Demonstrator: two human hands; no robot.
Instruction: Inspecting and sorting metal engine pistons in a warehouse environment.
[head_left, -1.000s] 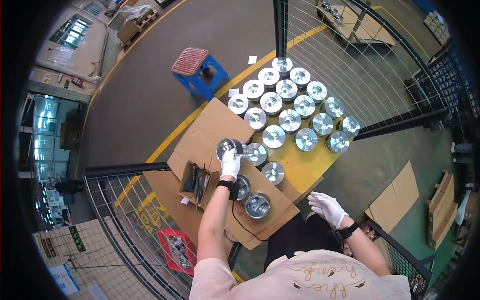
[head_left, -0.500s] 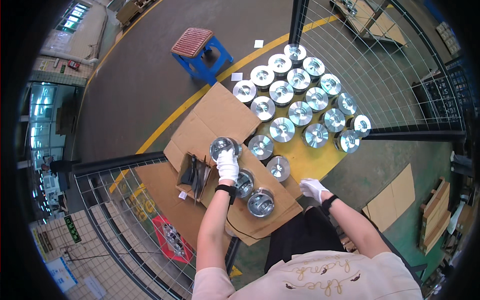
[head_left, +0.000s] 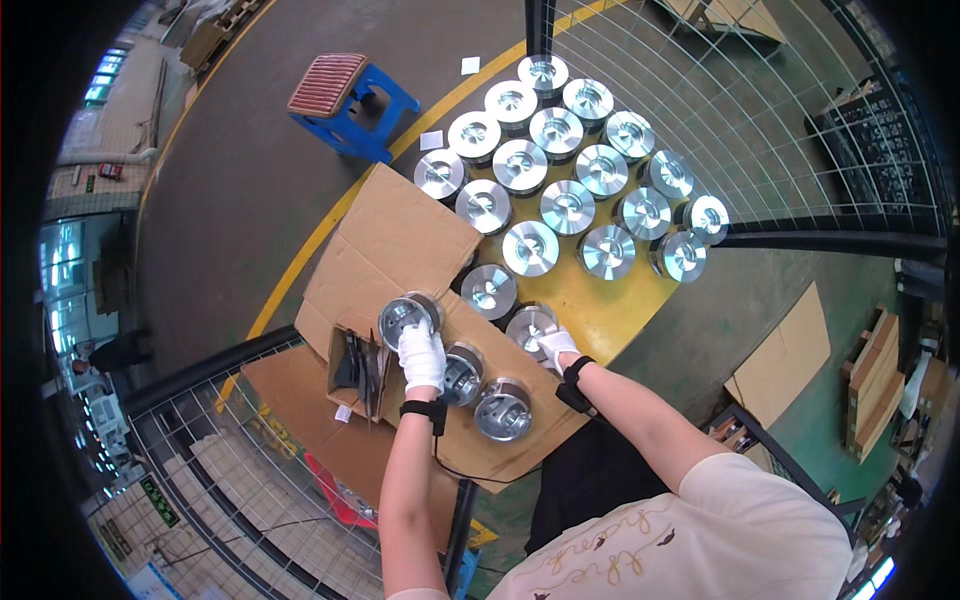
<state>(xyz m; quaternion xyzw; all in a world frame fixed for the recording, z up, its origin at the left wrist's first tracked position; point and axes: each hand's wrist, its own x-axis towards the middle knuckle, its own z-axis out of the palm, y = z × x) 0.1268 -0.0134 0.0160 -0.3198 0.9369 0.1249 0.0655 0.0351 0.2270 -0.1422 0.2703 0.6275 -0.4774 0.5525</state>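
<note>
My left hand clamps one piston; right hand (fingers closed on another piston) risks knocking the near ones.

We look steeply down through one head-worn fisheye, close above our hands, the floor bending toward the dark rim.
</note>
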